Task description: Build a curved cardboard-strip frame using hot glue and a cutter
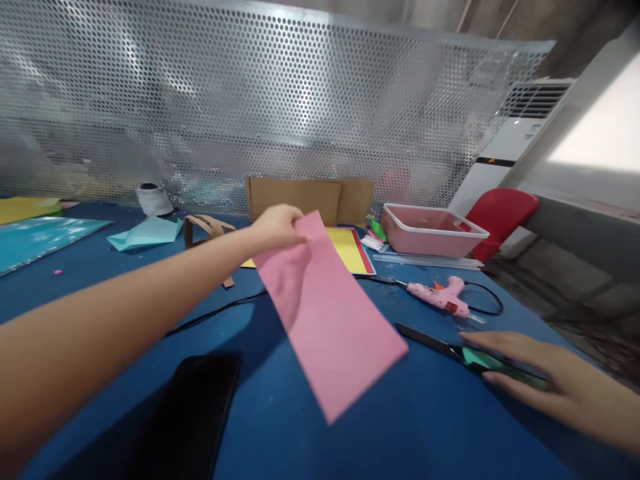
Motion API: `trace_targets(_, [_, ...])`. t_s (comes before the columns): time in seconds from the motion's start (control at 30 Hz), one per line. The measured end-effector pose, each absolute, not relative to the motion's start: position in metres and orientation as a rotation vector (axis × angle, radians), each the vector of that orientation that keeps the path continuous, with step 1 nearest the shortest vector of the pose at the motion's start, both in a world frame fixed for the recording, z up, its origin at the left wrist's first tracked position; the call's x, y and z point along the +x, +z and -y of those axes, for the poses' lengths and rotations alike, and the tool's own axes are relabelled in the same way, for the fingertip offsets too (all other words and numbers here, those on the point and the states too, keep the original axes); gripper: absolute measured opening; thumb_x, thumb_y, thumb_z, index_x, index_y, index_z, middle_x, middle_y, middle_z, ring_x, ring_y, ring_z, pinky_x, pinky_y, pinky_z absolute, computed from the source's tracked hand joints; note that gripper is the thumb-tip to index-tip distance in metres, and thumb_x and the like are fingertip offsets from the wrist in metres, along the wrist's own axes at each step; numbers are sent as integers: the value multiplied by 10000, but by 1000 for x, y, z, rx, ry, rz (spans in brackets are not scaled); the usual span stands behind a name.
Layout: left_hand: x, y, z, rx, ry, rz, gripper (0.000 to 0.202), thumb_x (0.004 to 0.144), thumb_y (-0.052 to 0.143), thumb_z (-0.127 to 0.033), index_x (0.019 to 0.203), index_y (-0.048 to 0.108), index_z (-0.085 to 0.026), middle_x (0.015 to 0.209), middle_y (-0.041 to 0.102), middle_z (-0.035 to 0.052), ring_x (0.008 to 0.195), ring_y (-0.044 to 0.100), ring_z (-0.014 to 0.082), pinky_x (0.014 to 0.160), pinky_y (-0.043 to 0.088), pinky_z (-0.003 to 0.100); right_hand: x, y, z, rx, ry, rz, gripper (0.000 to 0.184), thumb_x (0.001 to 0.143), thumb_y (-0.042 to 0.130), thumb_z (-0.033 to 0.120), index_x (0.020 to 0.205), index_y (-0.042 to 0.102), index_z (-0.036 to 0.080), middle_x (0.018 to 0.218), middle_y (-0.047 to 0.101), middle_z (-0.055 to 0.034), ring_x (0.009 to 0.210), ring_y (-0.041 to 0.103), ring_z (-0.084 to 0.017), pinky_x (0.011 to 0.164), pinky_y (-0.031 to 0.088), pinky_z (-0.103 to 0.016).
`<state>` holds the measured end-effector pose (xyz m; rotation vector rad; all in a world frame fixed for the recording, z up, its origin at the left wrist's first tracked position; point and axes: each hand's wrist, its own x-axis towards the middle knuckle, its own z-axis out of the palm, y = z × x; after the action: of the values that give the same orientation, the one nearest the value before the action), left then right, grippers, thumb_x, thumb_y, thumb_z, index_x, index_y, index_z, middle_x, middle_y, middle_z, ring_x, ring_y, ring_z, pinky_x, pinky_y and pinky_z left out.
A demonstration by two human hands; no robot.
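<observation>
My left hand (280,227) is reaching forward, thumb and fingers closed on the far end of a pink sheet of paper or foam (340,313). The sheet hangs tilted above the table, its near corner pointing toward me. At the right, my right hand (535,373) has its fingers around the black and green handles of a pair of scissors (463,355). The dark blades lie close together and point left toward the sheet. Beyond the scissors lies a pink glue gun (445,294) with an orange trigger.
A black phone (193,407) lies at the near left of the blue table (280,427). Behind are a pink basket (433,237), glue sticks (430,261), yellow sheets (350,250), cardboard (300,198), a brown strip piece (205,227) and light blue paper (147,233). A black cord (220,311) crosses the table.
</observation>
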<state>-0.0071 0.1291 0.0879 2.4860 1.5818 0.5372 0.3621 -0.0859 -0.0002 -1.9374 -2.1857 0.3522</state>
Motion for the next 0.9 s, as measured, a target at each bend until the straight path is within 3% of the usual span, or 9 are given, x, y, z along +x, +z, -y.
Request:
trace_targets(0.1, [-8,108,-167,2378,778,-1730,228,688,662,-370,807,598,-188,859,629,33,889,593,228,765,440,267,368,-14,88,-1945,344,2072,301,849,526,508,1108,667,446,1213,663,-80,1121,620,-321,950,506,-447])
trace_targets(0.2, [-7,102,-193,2238,897,-1822,356,700,638,-299,1020,591,-148,1008,644,79,941,608,242,813,465,288,374,-22,91,-1937,373,2044,274,845,521,521,1074,665,478,1176,658,-91,1084,633,-321,920,515,-441])
trace_targets(0.37, [2,58,-199,2144,970,-1851,718,705,580,-158,1380,337,-181,1282,542,148,1096,580,291,923,463,404,366,-20,90,-1892,408,2134,285,862,511,488,1105,658,461,1191,647,-103,1115,619,-312,938,517,-416])
trace_targets(0.47, [8,43,-187,2233,1034,-1835,794,698,599,-138,1421,272,-157,1426,359,221,1277,420,375,1048,334,525,342,-11,82,-1862,366,2241,296,872,509,475,1097,680,390,1134,680,-110,1050,655,-309,895,555,-423])
trace_targets(0.53, [10,40,-173,2389,1085,-1720,737,727,596,-152,1406,311,-189,1482,285,172,1358,306,349,1113,250,495,326,-2,74,-1800,339,2347,293,890,498,449,1094,683,347,1087,704,-78,1012,673,-284,871,571,-409])
trace_targets(0.63, [9,40,-142,2670,1297,-1415,507,794,538,-194,1287,419,-179,1373,405,153,1331,336,307,1116,249,485,321,13,54,-1697,159,2398,272,924,454,367,1015,701,300,1042,722,-60,997,674,-249,876,551,-364])
trace_targets(0.77, [-10,30,-86,2553,1467,-1222,344,823,525,-302,1150,482,-206,1219,492,122,1201,455,263,1003,417,412,361,24,11,-1764,-124,2294,328,936,378,265,998,689,180,1050,702,-136,966,659,-245,826,509,-342])
trace_targets(0.83, [-30,20,-62,2218,1489,-1377,233,827,511,-341,1027,514,-221,1061,548,79,956,566,218,831,501,355,388,20,-13,-1801,-115,2330,423,931,279,170,1005,694,142,1085,691,-150,1044,629,-235,902,462,-347])
trace_targets(0.9, [-55,10,-46,1956,1447,-1623,237,808,525,-365,995,517,-221,923,572,43,811,572,194,787,498,352,409,11,-33,-1709,-16,2500,422,862,331,101,1092,682,143,1132,685,-149,1063,627,-241,911,463,-363])
